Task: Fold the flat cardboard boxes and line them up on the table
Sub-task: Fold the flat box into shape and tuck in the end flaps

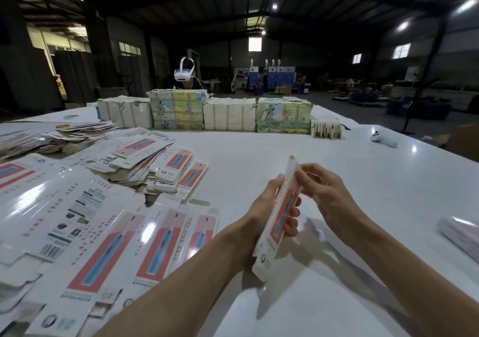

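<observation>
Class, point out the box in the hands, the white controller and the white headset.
box (pixel 281 218), head view, red front panel.
white controller (pixel 385 139), head view, middle of its body.
white headset (pixel 182 75), head view, front visor.

Landmark: the held box (pixel 281 217), tilted above the table (pixel 259 150), with the left hand (pixel 269 201) gripping its left side and the right hand (pixel 324 188) pinching its upper right edge.
Left of the held box: blocked; heaped flat boxes (pixel 103 220) cover the tabletop up to just beside the left forearm.
Beyond the held box: bare tabletop, open as far as a row of stacked bundles (pixel 228 113) at the far edge.
Right of the held box: bare tabletop, with a white controller (pixel 385 139) well apart towards the far side and a white box (pixel 461 233) at the right edge.
Under the held box: bare tabletop in shadow.
</observation>
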